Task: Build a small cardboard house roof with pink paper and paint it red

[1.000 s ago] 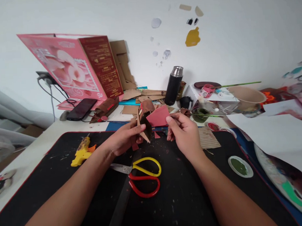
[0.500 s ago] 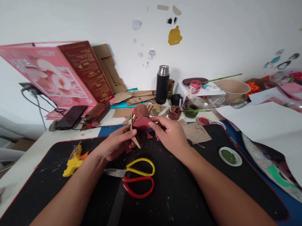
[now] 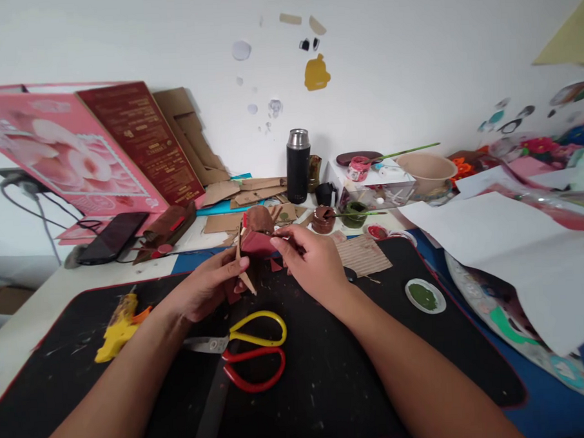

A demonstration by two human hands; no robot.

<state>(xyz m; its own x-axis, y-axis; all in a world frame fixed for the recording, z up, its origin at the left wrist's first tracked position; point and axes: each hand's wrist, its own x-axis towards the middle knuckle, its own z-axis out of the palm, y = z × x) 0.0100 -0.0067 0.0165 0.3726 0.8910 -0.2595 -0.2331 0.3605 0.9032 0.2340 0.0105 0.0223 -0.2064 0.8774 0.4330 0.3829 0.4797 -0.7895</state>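
Observation:
My left hand (image 3: 217, 280) is closed on a thin strip of brown cardboard (image 3: 247, 280), pinched between thumb and fingers and standing on edge. My right hand (image 3: 309, 257) pinches a dark red piece of card (image 3: 258, 244), whose left side touches the cardboard strip. Just behind them sits a rounded brown object (image 3: 260, 218); its lower part is hidden. Nearer to me on the black mat (image 3: 328, 372) lie scissors (image 3: 254, 350) with one yellow and one red handle. A small red scrap (image 3: 275, 265) lies between my hands.
A yellow glue gun (image 3: 117, 330) lies at left. Behind stand a black thermos (image 3: 298, 170), a brown paint jar (image 3: 324, 221) and a green one (image 3: 354, 215). Corrugated cardboard (image 3: 366, 254) and a lid with green paint (image 3: 425, 296) lie right. A pink box (image 3: 109, 149) stands back left.
My view has swung slightly to the right, so everything appears further left. Both hands keep their grip, and the red card is tilted a little differently against the cardboard strip.

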